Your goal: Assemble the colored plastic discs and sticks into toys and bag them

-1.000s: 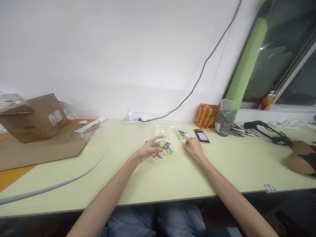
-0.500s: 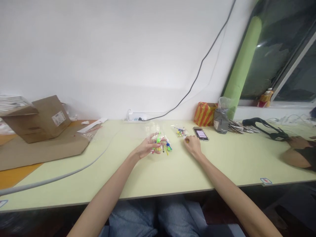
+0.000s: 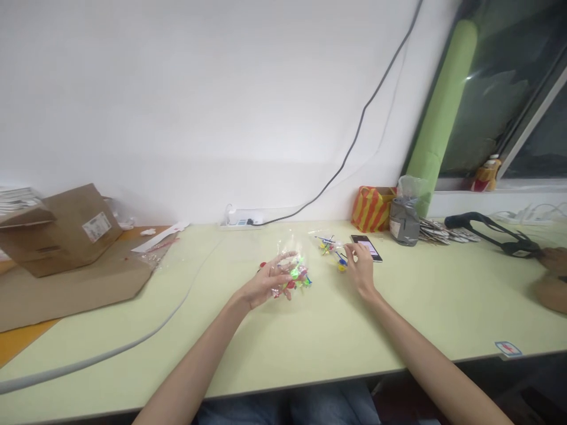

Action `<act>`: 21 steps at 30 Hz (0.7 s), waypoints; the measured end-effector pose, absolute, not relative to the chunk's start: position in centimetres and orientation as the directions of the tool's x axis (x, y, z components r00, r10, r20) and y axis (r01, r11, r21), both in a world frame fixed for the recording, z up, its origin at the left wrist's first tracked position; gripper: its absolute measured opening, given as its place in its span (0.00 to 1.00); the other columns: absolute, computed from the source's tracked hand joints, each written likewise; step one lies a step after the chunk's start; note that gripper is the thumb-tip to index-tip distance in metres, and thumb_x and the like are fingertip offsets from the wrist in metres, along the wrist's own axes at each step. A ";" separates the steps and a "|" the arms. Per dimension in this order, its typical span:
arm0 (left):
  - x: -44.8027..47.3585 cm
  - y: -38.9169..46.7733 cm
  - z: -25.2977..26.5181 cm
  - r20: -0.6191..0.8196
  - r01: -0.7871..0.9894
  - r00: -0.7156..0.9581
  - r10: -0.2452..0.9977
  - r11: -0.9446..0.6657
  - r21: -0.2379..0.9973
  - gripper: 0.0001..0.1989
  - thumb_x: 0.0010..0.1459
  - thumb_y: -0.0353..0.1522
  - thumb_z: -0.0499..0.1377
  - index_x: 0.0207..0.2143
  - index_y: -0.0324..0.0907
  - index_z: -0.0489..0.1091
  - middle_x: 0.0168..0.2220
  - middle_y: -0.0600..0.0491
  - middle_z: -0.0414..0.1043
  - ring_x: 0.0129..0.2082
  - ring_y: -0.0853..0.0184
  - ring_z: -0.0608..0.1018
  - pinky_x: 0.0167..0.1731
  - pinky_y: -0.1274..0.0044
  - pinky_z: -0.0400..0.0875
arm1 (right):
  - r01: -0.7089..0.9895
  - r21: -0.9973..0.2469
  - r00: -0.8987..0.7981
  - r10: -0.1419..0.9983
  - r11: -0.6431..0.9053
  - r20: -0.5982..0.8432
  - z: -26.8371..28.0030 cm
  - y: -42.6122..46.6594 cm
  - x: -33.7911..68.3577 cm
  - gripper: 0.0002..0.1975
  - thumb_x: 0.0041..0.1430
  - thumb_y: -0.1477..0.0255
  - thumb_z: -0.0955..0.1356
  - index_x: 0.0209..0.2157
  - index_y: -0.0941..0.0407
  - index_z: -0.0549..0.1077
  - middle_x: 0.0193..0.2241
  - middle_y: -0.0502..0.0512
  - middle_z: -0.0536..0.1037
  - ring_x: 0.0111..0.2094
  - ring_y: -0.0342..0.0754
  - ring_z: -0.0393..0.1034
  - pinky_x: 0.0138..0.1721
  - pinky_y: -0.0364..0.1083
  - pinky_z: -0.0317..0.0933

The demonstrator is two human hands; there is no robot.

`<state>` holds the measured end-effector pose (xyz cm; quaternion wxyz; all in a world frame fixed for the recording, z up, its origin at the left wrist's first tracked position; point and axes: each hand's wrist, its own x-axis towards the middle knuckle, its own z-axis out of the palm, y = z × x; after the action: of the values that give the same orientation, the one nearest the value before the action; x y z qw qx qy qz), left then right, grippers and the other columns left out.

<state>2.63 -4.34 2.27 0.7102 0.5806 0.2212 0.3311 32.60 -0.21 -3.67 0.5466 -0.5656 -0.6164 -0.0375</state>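
Observation:
A clear plastic bag (image 3: 297, 273) of small colourful plastic pieces, green, red and blue among them, is in my left hand (image 3: 266, 283), with the fingers curved round it above the table. My right hand (image 3: 361, 268) has its thumb and fingertips pinched together. Just left of those fingertips is a small blue and yellow plastic piece (image 3: 342, 265); whether they grip it or the film beside it is unclear. A second clear bag (image 3: 326, 243) with similar pieces lies on the table, its edge close to my right fingertips.
A phone (image 3: 367, 247) lies behind my right hand. Farther back stand a striped bag (image 3: 373, 210) and a grey container (image 3: 404, 222). A cardboard box (image 3: 62, 230) and a grey cable (image 3: 133, 342) are at left. Another person's hand (image 3: 553, 260) rests at far right by a black strap (image 3: 491, 233).
My right hand has shifted slightly right, and the blue and yellow piece now shows beside its fingers. My left hand has turned its bag a little. The whole view has shifted slightly.

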 end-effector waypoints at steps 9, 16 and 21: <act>2.1 -4.5 2.7 -0.063 -0.040 0.774 0.630 0.149 0.988 0.43 0.55 0.33 0.67 0.67 0.49 0.49 0.59 0.36 0.66 0.51 0.49 0.77 0.25 0.81 0.72 | 0.581 -0.512 0.185 0.511 0.632 0.840 1.6 -3.7 29.8 0.13 0.69 0.68 0.59 0.38 0.53 0.74 0.35 0.56 0.72 0.39 0.52 0.66 0.43 0.50 0.59; 1.8 -4.1 2.1 0.015 -0.121 0.784 0.621 0.130 0.984 0.43 0.52 0.33 0.69 0.67 0.46 0.52 0.58 0.37 0.68 0.51 0.50 0.77 0.34 0.76 0.74 | 0.510 -0.376 -0.445 0.611 0.774 0.654 6.3 -3.2 26.0 0.11 0.64 0.74 0.65 0.33 0.53 0.80 0.33 0.56 0.75 0.39 0.50 0.67 0.43 0.49 0.60; 1.7 -4.0 1.4 0.104 -0.219 0.762 0.640 0.103 0.970 0.44 0.50 0.31 0.70 0.66 0.45 0.53 0.58 0.37 0.68 0.50 0.50 0.78 0.42 0.71 0.73 | 0.371 -0.578 -0.571 0.669 0.727 0.475 8.0 -3.2 23.6 0.08 0.60 0.70 0.69 0.33 0.55 0.81 0.33 0.54 0.81 0.37 0.49 0.73 0.40 0.47 0.63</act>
<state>1.72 -3.96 1.43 0.7214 0.6002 0.1755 0.2974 23.62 -3.23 8.01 0.3509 -0.3021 -0.8604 0.2128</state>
